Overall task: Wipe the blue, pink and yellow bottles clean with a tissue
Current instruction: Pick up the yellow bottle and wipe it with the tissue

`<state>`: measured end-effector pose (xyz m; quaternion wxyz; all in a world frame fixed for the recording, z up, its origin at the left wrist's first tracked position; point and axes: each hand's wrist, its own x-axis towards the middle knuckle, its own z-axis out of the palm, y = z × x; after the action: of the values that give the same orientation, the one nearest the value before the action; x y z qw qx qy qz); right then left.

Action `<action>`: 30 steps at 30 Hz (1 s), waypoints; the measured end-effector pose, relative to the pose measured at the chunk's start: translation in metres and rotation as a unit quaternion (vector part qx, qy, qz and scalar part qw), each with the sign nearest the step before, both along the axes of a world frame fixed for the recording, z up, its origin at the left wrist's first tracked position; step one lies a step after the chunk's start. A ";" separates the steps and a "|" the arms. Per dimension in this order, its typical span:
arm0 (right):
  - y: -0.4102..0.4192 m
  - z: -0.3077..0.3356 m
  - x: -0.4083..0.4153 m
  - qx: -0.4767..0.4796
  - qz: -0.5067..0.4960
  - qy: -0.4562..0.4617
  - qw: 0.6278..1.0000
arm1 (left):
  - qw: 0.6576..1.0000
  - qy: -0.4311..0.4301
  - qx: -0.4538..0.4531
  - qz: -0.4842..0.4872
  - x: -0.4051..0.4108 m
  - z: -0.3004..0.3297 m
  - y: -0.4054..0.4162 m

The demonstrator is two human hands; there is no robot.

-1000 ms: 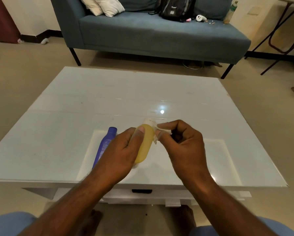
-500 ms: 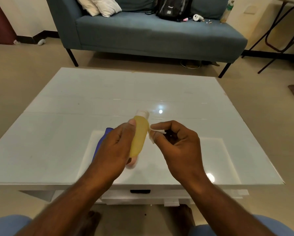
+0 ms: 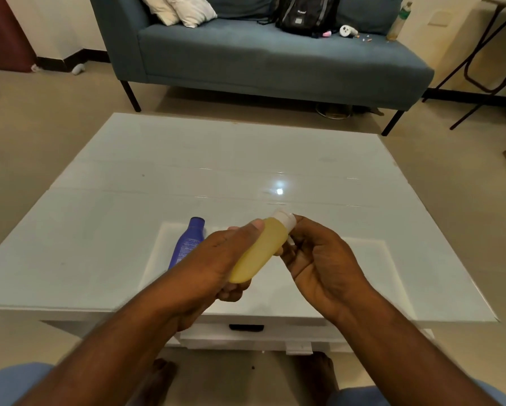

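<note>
Above the near edge of the white tabletop (image 3: 128,230), the left hand (image 3: 213,259) holds the yellow bottle (image 3: 260,253) tilted, its white cap (image 3: 285,219) pointing away and to the right; the left fingers are wrapped around the body with the thumb pressed on top. The right hand (image 3: 319,259) cups the cap end, its fingers curled against the neck; a sliver of white shows there, probably the tissue, though most of it is hidden. The yellow bottle looks to be the one being wiped, near its neck. The blue bottle (image 3: 187,243) lies on the tabletop just behind the left hand. No pink bottle is visible. The next move probably calls for turning the bottle to reach its unwiped side. Small pale print runs along the blue bottle, too fine to read; the yellow bottle shows no label.
</note>
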<state>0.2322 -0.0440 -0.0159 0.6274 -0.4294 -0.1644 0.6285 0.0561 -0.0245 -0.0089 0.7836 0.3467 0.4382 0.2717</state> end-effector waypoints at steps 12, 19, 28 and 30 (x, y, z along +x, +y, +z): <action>-0.006 0.006 -0.002 0.070 0.000 -0.369 0.927 | 0.966 0.178 0.130 -0.132 0.015 -0.003 -0.018; 0.000 0.001 0.014 0.096 -0.074 -0.285 0.951 | 0.985 0.134 0.100 0.034 0.008 -0.005 0.004; -0.010 -0.006 0.003 0.089 0.089 -0.423 0.897 | 0.955 0.232 0.171 0.067 0.004 -0.017 0.004; -0.009 -0.007 0.005 0.081 0.090 -0.418 0.900 | 0.953 0.243 0.174 0.056 0.004 -0.015 0.004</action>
<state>0.2374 -0.0527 -0.0226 0.4744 -0.5838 -0.4999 0.4292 0.0598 -0.0201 -0.0244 0.5643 0.5082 0.5803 0.2943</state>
